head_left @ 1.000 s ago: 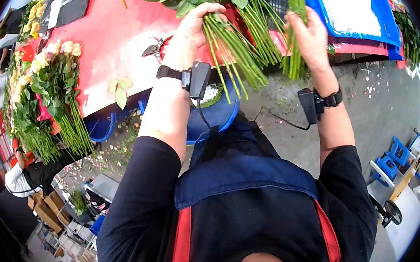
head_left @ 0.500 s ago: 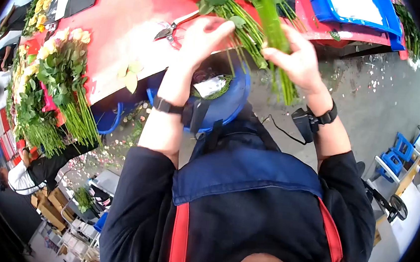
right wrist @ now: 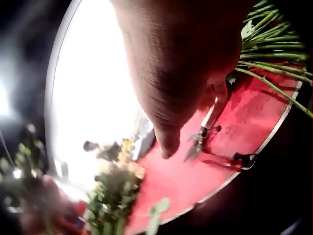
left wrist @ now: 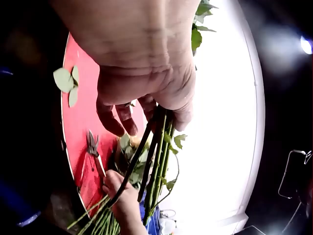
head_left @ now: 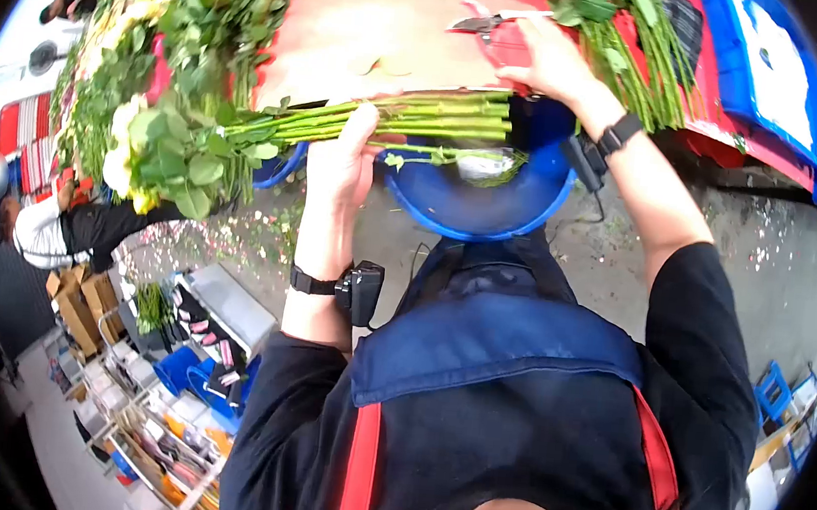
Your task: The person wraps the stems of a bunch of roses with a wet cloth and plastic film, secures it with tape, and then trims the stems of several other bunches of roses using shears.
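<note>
My left hand [head_left: 337, 166] grips a bunch of cut rose stems [head_left: 440, 120], held nearly level in the head view. Its pale rose heads and leaves [head_left: 169, 156] point left, its cut ends right, over a blue tub [head_left: 484, 225]. On the red table [head_left: 380, 29] lie pruning shears [head_left: 482, 23], blades apart and pointing left. My right hand [head_left: 553, 66] is at their handles, thumb straight and spread away from the fingers. In the right wrist view, the fingers overlap one pale handle of the shears [right wrist: 208, 122]; the fingertips are partly hidden.
More leafy stems [head_left: 629, 65] lie on the table to the right, beside a blue tray [head_left: 748, 100]. Bunches of roses [head_left: 220, 20] rest at the left end. Loose leaves [left wrist: 66, 81] lie near the table edge. Another person [head_left: 47, 223] is at far left.
The stem bunch has passed from my right hand to my left and swung left, now lying level. My right hand has let go and moved to the shears. The head view has shifted.
</note>
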`<state>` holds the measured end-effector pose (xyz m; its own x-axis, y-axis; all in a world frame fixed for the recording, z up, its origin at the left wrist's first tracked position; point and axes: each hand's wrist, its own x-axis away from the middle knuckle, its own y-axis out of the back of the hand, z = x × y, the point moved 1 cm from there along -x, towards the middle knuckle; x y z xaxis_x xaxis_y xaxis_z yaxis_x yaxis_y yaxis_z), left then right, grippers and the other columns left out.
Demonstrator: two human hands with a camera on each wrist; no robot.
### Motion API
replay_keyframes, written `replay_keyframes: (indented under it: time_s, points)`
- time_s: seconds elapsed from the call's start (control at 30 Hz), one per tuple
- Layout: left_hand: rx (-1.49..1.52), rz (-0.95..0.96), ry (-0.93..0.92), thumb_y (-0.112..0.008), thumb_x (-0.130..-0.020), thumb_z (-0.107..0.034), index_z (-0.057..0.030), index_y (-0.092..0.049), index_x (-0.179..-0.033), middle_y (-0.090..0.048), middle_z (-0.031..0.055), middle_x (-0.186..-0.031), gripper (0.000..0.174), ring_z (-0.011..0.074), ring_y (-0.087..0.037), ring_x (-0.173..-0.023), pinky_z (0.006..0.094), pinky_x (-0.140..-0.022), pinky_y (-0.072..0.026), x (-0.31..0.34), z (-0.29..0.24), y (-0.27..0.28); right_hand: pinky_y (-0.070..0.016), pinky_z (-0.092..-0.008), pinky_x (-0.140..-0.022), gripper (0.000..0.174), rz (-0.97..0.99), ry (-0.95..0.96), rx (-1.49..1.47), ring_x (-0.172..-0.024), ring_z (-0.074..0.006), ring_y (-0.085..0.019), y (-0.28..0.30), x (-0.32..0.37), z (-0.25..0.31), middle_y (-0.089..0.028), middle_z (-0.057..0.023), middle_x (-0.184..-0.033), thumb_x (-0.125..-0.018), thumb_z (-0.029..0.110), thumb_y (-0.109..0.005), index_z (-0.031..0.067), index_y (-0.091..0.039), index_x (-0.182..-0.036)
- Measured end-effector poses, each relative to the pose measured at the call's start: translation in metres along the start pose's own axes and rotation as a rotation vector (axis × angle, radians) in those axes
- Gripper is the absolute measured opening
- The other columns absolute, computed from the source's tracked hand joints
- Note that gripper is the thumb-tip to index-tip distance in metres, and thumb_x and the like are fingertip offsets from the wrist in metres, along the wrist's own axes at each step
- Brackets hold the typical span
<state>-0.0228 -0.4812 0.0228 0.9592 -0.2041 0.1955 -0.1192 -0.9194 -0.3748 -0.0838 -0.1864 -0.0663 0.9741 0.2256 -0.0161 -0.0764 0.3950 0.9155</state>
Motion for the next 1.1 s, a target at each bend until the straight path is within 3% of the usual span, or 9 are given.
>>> replay_keyframes:
  time_s: [0.13, 0.23, 0.3, 0.43, 0.57, 0.63, 0.73, 0.87, 1.1]
  points:
    - [0.051, -0.105, 0.076, -0.056, -0.095, -0.025, -0.0047, -0.047, -0.123, -0.064, 0.0164, -0.105, 0.036, 0.0276, -0.068, -0.081, 0.0337, -0.056, -0.0562, 0.019, -0.017, 0.034, -0.0221, -0.0497, -0.113, 0.125, 0.148, -0.146, 0.351, -0.139, -0.0387, -0.025, -0.029, -0.035, -0.003, -0.029, -0.0265, -0.147, -0.053, 0.069, -0.076, -0.0019, -0.026, -0.144]
    - [0.181, -0.144, 0.029, -0.057, -0.095, -0.025, -0.0079, -0.049, -0.118, -0.065, 0.0159, -0.105, 0.03, 0.0283, -0.068, -0.081, 0.0333, -0.055, -0.0566, 0.028, -0.014, 0.067, -0.0343, -0.0491, -0.105, 0.11, 0.232, -0.118, 0.413, -0.127, -0.0377, -0.042, -0.025, -0.048, 0.013, -0.047, -0.0262, -0.131, -0.055, 0.06, -0.078, -0.0019, -0.038, -0.137]
    - [0.24, -0.219, 0.011, -0.06, -0.093, -0.022, -0.0105, -0.05, -0.116, -0.064, 0.0161, -0.106, 0.028, 0.0304, -0.067, -0.088, 0.0367, -0.067, -0.0583, 0.032, -0.008, 0.084, -0.0446, -0.0461, -0.092, 0.07, 0.215, -0.107, 0.328, -0.108, -0.0382, -0.055, -0.029, -0.046, 0.021, -0.058, -0.0238, -0.113, -0.06, 0.036, -0.077, 0.0005, -0.053, -0.116]
    - [0.306, -0.234, 0.009, -0.063, -0.091, -0.019, -0.0096, -0.051, -0.115, -0.064, 0.0148, -0.107, 0.028, 0.0306, -0.066, -0.091, 0.0398, -0.077, -0.0571, 0.034, 0.009, 0.106, -0.0526, -0.0359, -0.069, 0.054, 0.469, -0.189, -0.446, -0.072, -0.0227, -0.062, -0.026, -0.006, 0.063, -0.06, -0.0219, -0.108, -0.068, 0.015, -0.065, 0.0016, -0.054, -0.119]
    - [0.328, -0.243, 0.014, -0.061, -0.092, -0.018, -0.0102, -0.05, -0.116, -0.064, 0.0148, -0.109, 0.028, 0.0304, -0.065, -0.095, 0.0417, -0.082, -0.0545, 0.033, 0.027, 0.118, -0.0459, -0.0245, -0.075, 0.06, 0.613, -0.352, -1.399, -0.094, -0.0154, -0.056, -0.036, 0.085, 0.108, -0.059, -0.006, -0.106, -0.072, 0.014, -0.063, 0.0004, -0.047, -0.128]
    - [0.311, -0.211, 0.003, -0.058, -0.093, -0.017, -0.0101, -0.047, -0.119, -0.063, 0.0158, -0.112, 0.029, 0.0327, -0.065, -0.098, 0.0415, -0.08, -0.0558, 0.034, 0.037, 0.125, -0.0444, -0.0248, -0.079, 0.056, 0.73, -0.499, -1.561, -0.099, -0.0145, -0.055, -0.034, 0.111, 0.135, -0.059, -0.007, -0.11, -0.075, 0.021, -0.066, 0.0007, -0.05, -0.125]
    - [0.236, -0.176, 0.043, -0.06, -0.092, -0.019, -0.0092, -0.047, -0.12, -0.062, 0.0168, -0.112, 0.032, 0.0334, -0.064, -0.098, 0.044, -0.081, -0.0546, 0.038, 0.049, 0.131, -0.0436, -0.0288, -0.085, 0.051, 0.677, -0.49, -1.605, -0.104, -0.0161, -0.055, -0.054, 0.116, 0.148, -0.058, -0.0083, -0.111, -0.079, 0.028, -0.067, 0.0001, -0.053, -0.12]
    - [0.22, -0.146, 0.069, -0.063, -0.09, -0.016, -0.0073, -0.051, -0.116, -0.062, 0.0149, -0.113, 0.031, 0.0311, -0.064, -0.099, 0.0462, -0.084, -0.0534, 0.049, 0.074, 0.127, -0.0423, -0.0226, -0.069, 0.047, 0.608, -0.491, -1.589, -0.081, -0.0091, -0.052, -0.07, 0.105, 0.148, -0.057, -0.0027, -0.1, -0.08, 0.032, -0.068, 0.0027, -0.054, -0.114]
    - [0.301, -0.206, 0.032, -0.067, -0.087, -0.014, -0.0032, -0.055, -0.11, -0.061, 0.0135, -0.115, 0.028, 0.025, -0.06, -0.105, 0.0417, -0.093, -0.0498, 0.051, 0.078, 0.118, -0.0445, -0.024, -0.068, 0.041, 0.656, -0.594, -1.658, -0.081, -0.009, -0.053, -0.073, 0.129, 0.151, -0.058, -0.0053, -0.101, -0.082, 0.029, -0.067, 0.0025, -0.056, -0.111]
